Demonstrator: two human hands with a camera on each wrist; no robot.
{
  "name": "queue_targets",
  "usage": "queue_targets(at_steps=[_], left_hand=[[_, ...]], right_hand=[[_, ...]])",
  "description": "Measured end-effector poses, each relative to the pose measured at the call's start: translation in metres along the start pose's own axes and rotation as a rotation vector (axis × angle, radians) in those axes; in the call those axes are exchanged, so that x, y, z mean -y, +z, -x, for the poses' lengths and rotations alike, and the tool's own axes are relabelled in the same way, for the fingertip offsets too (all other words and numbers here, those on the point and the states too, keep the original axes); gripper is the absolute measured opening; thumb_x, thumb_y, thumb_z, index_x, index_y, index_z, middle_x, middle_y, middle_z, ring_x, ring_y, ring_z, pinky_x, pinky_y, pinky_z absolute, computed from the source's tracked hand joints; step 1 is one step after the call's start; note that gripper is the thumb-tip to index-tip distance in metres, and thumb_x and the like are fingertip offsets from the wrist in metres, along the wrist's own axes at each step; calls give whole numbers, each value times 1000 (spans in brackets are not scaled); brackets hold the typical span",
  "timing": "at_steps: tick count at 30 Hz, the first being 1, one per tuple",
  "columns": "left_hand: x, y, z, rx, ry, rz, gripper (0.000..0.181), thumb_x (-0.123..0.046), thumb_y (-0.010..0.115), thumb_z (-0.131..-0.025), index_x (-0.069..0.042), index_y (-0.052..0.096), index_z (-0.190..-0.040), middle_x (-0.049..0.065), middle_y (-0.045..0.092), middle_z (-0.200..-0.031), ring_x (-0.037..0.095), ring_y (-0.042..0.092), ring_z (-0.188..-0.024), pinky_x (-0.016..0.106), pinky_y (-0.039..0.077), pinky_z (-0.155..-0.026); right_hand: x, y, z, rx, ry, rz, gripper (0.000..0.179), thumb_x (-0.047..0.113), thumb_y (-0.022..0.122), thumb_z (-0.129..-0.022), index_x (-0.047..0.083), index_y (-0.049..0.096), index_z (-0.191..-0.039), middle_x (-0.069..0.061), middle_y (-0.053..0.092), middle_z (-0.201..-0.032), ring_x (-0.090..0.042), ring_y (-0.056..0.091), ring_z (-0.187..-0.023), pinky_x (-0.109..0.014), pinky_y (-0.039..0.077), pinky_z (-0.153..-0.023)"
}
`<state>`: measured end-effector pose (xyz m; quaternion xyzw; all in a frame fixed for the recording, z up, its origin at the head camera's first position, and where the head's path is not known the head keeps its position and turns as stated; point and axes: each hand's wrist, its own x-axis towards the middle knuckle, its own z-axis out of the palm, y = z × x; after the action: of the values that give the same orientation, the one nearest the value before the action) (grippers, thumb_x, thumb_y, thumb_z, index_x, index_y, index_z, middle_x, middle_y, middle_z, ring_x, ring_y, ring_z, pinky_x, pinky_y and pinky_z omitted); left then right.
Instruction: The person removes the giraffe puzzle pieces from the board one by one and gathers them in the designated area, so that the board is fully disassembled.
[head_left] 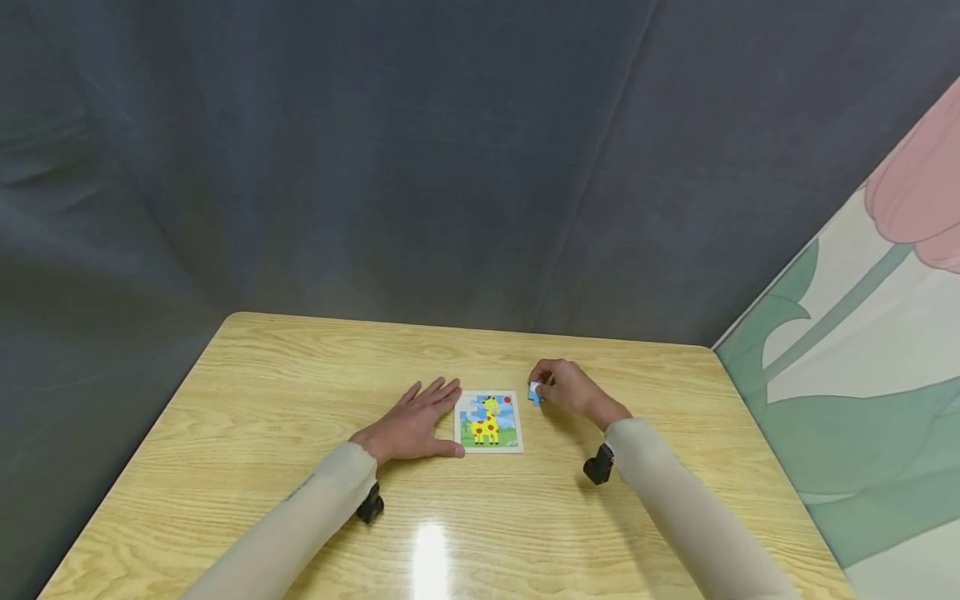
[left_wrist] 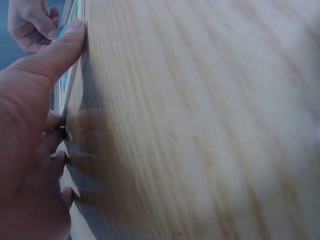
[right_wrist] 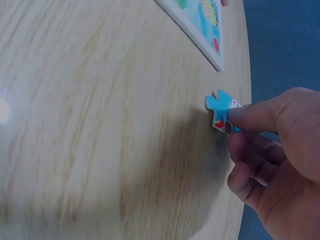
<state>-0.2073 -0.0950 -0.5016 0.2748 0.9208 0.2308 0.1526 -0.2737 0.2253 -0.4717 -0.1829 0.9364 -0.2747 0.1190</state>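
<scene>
A square giraffe jigsaw puzzle [head_left: 492, 451] with a white border lies flat on the table. Along its left side rests my left hand [head_left: 412, 427], fingers spread, with the thumb [left_wrist: 67, 42] at the near left corner of the border. To the right of the puzzle, my right hand [head_left: 576, 392] pinches a small jigsaw piece [right_wrist: 218, 107] between thumb and fingers. That piece is blue with white and a bit of red, held tilted low over the wood. In the puzzle's picture, a pale patch [head_left: 468, 406] shows at the upper left.
The light wood table [head_left: 300, 375] has rounded far corners. A dark curtain [head_left: 450, 167] hangs behind it, and a flower-patterned cloth [head_left: 862, 375] stands to the right. Light glares off the table's near part.
</scene>
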Motion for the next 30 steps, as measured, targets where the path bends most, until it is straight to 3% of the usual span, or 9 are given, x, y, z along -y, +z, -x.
queue_targets(at_steps=[5, 9, 20, 30], left_hand=[[-1, -2, -1, 8, -2, 0, 104, -63, 72, -95, -14, 23, -172, 0, 13, -182, 26, 6, -171, 56, 3, -139], [-1, -1, -1, 8, -4, 1, 104, -62, 73, -95, -14, 23, -172, 1, 14, -182, 26, 6, -171, 57, 3, -139], [0, -1, 0, 8, -19, 12, 104, -64, 71, -95, -14, 22, -172, -2, 13, -182, 25, 5, -171, 56, 3, -139], [3, 1, 0, 4, -3, 14, 104, -63, 71, -95, -12, 22, -172, 1, 13, -182, 27, 6, -171, 58, 4, -138]], right_hand=[[-4, 7, -2, -26, -40, 82, 11, -2, 67, -100, 4, 75, -105, -12, 71, -101, -18, 63, -88, -33, 55, -77], [-1, 10, -1, -44, -58, 87, 10, -2, 68, -100, 2, 75, -106, -13, 69, -103, -19, 64, -89, -35, 57, -79], [34, 31, -4, 25, -83, 74, 13, 8, 74, -100, 8, 77, -113, -6, 68, -105, -13, 59, -87, -30, 53, -78], [54, 45, -2, 47, -129, 203, 25, 17, 75, -101, 9, 76, -124, -5, 65, -114, -14, 60, -90, -38, 58, -87]])
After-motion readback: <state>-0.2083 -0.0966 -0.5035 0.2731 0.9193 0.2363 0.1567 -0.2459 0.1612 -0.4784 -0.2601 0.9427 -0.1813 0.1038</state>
